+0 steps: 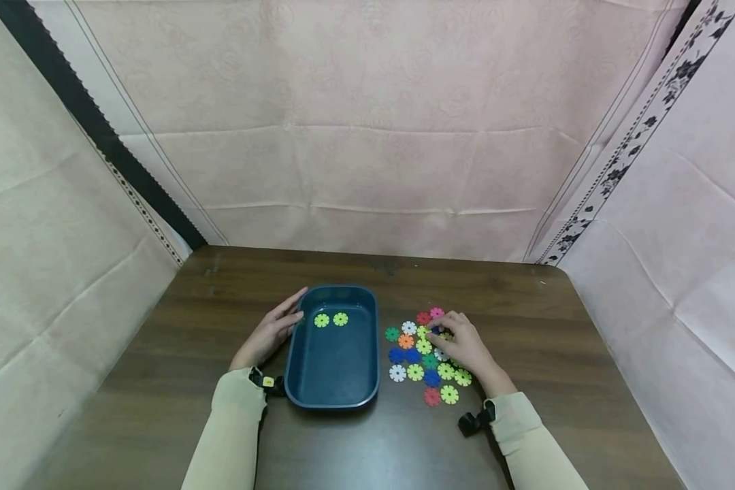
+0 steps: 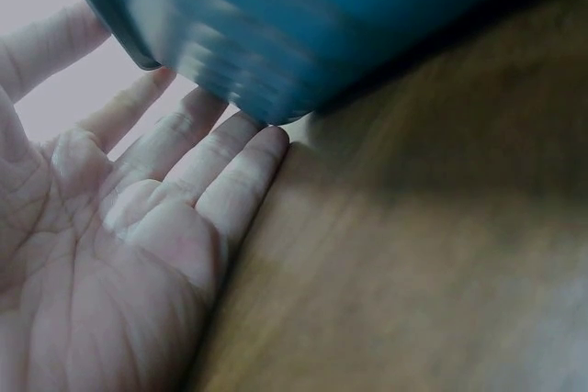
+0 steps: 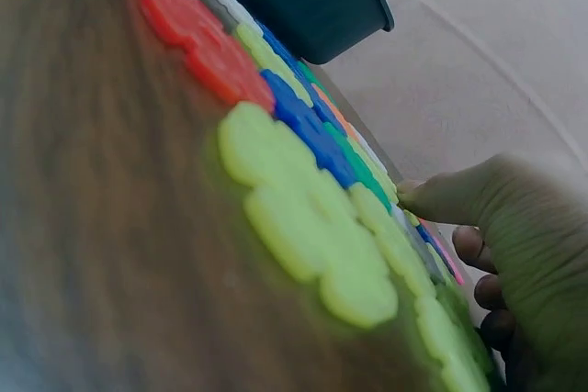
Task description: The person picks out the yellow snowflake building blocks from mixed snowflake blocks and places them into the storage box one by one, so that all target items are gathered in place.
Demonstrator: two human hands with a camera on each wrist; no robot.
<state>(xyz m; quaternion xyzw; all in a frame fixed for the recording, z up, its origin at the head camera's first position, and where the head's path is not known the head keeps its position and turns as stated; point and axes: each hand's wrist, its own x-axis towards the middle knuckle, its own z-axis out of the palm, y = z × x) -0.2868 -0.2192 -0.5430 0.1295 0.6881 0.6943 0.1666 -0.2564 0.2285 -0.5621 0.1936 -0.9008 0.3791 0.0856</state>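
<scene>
Cluster of multicolour plastic flower discs [image 1: 429, 361] lies off right long edge of blue rectangular tray [image 1: 333, 367], partly under nearer right hand [image 1: 463, 342], fingertips narrow, hold unclear; straight-fingered left hand [image 1: 272, 333] touches tray.

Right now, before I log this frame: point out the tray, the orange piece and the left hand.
Tray [image 1: 332, 364]: head view, on the bare part of its floor.
Orange piece [image 1: 406, 341]: head view, near its centre.
Left hand [image 1: 272, 332]: head view, on its back.
</scene>
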